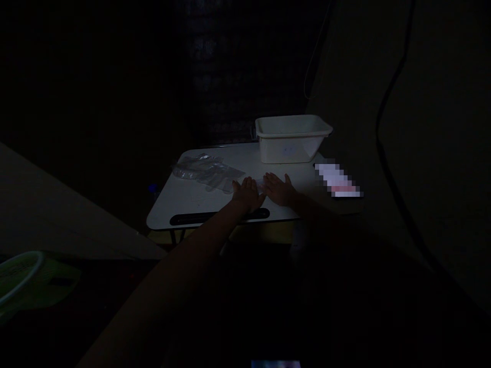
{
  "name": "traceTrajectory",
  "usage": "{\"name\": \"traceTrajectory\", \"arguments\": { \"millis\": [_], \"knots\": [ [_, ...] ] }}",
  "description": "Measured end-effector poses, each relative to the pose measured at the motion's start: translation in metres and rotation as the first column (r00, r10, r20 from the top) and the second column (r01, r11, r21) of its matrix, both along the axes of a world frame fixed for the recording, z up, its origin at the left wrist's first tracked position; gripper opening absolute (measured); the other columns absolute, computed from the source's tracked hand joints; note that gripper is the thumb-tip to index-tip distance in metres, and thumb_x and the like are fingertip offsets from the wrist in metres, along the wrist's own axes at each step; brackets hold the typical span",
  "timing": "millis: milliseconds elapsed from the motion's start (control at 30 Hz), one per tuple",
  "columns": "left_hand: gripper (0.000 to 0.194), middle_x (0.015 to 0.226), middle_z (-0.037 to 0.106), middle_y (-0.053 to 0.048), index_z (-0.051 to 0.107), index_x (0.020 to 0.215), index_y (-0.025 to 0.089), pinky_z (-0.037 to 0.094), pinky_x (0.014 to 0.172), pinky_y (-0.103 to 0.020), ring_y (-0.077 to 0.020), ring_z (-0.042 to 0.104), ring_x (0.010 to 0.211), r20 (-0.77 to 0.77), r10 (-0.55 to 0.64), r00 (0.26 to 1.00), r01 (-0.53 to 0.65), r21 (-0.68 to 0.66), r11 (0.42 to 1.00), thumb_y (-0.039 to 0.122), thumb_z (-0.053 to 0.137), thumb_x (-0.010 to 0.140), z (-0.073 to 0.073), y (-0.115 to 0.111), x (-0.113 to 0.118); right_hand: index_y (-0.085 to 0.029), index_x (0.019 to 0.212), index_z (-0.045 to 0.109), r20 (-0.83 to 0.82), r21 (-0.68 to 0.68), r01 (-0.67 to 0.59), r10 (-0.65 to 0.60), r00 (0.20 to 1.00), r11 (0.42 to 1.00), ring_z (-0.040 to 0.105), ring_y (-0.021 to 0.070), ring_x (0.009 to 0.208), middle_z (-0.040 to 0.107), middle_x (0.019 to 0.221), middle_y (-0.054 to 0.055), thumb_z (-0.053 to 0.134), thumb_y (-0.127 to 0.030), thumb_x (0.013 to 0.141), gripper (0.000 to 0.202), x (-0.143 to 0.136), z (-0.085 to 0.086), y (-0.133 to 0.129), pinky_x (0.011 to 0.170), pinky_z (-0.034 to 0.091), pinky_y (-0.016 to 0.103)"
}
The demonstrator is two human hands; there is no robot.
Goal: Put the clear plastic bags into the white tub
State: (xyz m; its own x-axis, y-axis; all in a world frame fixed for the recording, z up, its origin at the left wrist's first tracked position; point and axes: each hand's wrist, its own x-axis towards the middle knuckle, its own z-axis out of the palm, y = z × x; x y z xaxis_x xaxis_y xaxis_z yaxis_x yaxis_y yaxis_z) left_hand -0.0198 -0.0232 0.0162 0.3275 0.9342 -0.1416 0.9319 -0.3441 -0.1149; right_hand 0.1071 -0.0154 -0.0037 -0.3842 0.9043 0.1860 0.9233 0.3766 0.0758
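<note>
The scene is very dark. My left hand [247,193] and my right hand [279,188] lie palm down, side by side, on a small white table [184,204], fingers spread. Between the two hands I can make out a small pale clear sheet [261,183] that both seem to press flat; I cannot tell what it is. A pile of clear plastic bags [205,170] lies just left of my left hand. A white plastic tub [291,137] stands at the table's back right, beyond my right hand.
A blurred pale rectangular item [338,180] lies at the table's right edge. A black slot [218,216] runs along the table's front edge. A green round object [26,281] sits low at the left. Cables [383,148] hang down the wall on the right.
</note>
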Motion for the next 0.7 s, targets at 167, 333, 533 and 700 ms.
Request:
{"name": "traceTrajectory", "arguments": {
  "millis": [167,333,533,700],
  "knots": [
    [0.064,0.138,0.015,-0.015,0.016,0.131,0.006,0.010,0.096,-0.053,-0.0264,0.008,0.126,0.005,0.002,1.000,-0.002,0.002,1.000,0.046,0.008,0.082,0.000,0.000,0.000,-0.013,0.123,0.036,-0.027,-0.008,0.015,-0.015,1.000,1.000,0.025,0.0226,0.123,0.031,0.133,0.012,0.015,-0.036,0.086,0.048,0.007,-0.002,0.003,0.094,0.018,0.055],
    [0.065,0.137,0.015,-0.015,0.017,0.130,0.005,0.009,0.096,-0.054,-0.0260,0.009,0.126,0.025,-0.004,1.000,0.003,0.010,1.000,0.047,0.007,0.082,0.000,0.000,-0.001,-0.014,0.124,0.035,-0.084,0.013,0.032,-0.031,0.996,0.999,0.027,0.0231,0.121,0.035,0.131,0.011,0.016,-0.036,0.085,0.048,0.010,-0.003,0.007,0.094,0.017,0.056],
    [0.065,0.138,0.013,-0.015,0.014,0.131,0.004,0.011,0.096,-0.054,-0.0252,0.009,0.126,0.047,-0.010,0.999,0.009,0.017,1.000,0.046,0.007,0.082,-0.002,-0.002,-0.002,-0.016,0.124,0.035,-0.085,-0.037,0.031,-0.034,0.996,0.999,0.024,0.0210,0.123,0.032,0.133,0.011,0.018,-0.033,0.085,0.046,0.010,-0.002,0.009,0.095,0.018,0.052],
    [0.066,0.138,0.013,-0.015,0.009,0.132,0.006,0.010,0.095,-0.056,-0.0243,0.010,0.126,0.087,-0.030,0.996,0.027,0.031,0.999,0.048,0.008,0.081,-0.004,0.001,-0.004,-0.020,0.121,0.040,-0.091,-0.092,-0.042,0.033,0.995,0.995,0.022,0.0204,0.124,0.031,0.134,0.008,0.023,-0.030,0.083,0.042,0.014,0.002,0.008,0.094,0.020,0.052]
  ]
}}
